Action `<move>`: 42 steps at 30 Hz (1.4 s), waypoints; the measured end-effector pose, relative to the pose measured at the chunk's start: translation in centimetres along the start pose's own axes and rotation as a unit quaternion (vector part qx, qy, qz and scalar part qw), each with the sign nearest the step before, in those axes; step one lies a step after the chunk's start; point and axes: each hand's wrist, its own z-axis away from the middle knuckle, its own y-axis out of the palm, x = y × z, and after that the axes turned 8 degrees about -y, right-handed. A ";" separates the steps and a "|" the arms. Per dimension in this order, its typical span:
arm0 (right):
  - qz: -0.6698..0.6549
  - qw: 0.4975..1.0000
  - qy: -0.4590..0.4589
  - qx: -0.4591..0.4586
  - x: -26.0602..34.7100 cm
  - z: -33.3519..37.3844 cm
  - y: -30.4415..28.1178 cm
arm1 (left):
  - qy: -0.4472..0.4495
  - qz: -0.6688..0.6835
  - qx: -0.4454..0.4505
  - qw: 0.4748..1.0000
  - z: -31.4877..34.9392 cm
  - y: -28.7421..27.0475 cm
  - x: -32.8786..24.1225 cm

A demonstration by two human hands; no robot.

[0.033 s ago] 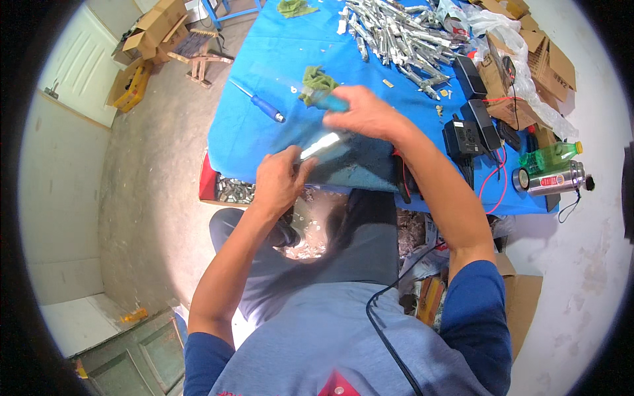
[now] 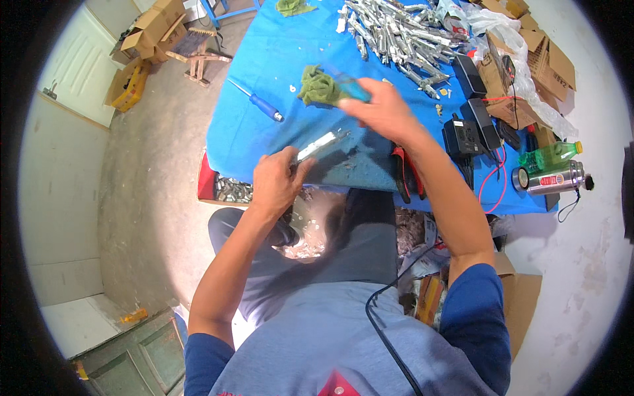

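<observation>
My left hand point(image 2: 277, 179) is closed on a slim silver metal piece point(image 2: 318, 146) with a bright white face, tilted up to the right over the table's near edge. My right hand point(image 2: 386, 112) grips a teal-handled tool point(image 2: 355, 90), apart from the metal piece. Motion smears its shaft, so I cannot tell the tip's shape. Beside that handle lies a crumpled green cloth point(image 2: 317, 86). A blue-handled screwdriver point(image 2: 265, 107) rests to the left on the blue tablecloth point(image 2: 231, 142). Below my right forearm are red-and-black pliers point(image 2: 407, 175).
Similar silver pieces point(image 2: 396, 39) form a heap at the far side. Black power adapters point(image 2: 462, 138), a steel flask point(image 2: 551, 179) and a green bottle point(image 2: 551, 156) stand at the right. A red box point(image 2: 208, 178) of small metal parts sits below the table's left edge.
My right hand has shifted slightly right and upward with the teal-handled tool, uncovering more of the green cloth and the pliers. My left hand has barely moved.
</observation>
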 end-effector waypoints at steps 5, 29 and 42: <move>-0.046 0.992 0.042 -0.107 -0.5 9.5 -1.7 | 0.026 -0.058 -0.046 0.997 0.1 1.4 0.4; -0.017 0.993 0.041 -0.111 0.8 21.1 2.8 | 0.036 -0.070 -0.087 0.993 -0.3 2.0 -0.3; -0.041 0.990 0.091 -0.097 2.0 20.6 3.1 | 0.057 -0.076 -0.074 0.993 -0.5 2.2 0.5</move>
